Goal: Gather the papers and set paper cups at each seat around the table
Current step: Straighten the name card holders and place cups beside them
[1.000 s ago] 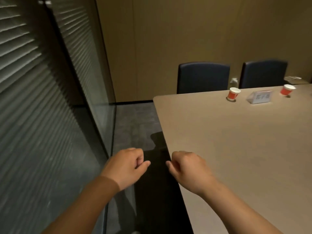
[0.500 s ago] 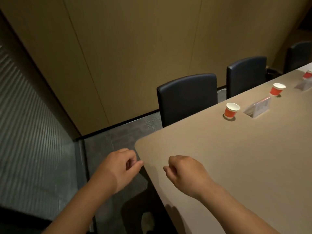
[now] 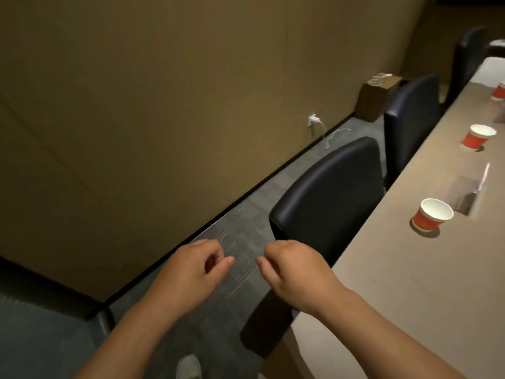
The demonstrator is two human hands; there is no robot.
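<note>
Red paper cups with white insides stand along the near edge of the beige table (image 3: 382, 283): the nearest cup (image 3: 431, 218), a second cup (image 3: 478, 140) farther along, and a third cup (image 3: 499, 91) cut by the right border. My left hand (image 3: 192, 272) and my right hand (image 3: 296, 269) hover side by side over the carpet by the table's corner, fingers curled in, holding nothing. No papers are in view.
Black chairs are pushed in along the table: the nearest chair (image 3: 330, 198), another chair (image 3: 410, 119) behind it and a third chair (image 3: 467, 56). A clear name stand (image 3: 474, 195) sits past the nearest cup. A cardboard box (image 3: 375, 97) and a plugged charger (image 3: 313, 121) are by the wall.
The view has swung right, from the blinds and table end to along the table's chair side. Both hands kept their curled pose and now hang over the carpet off the corner.
</note>
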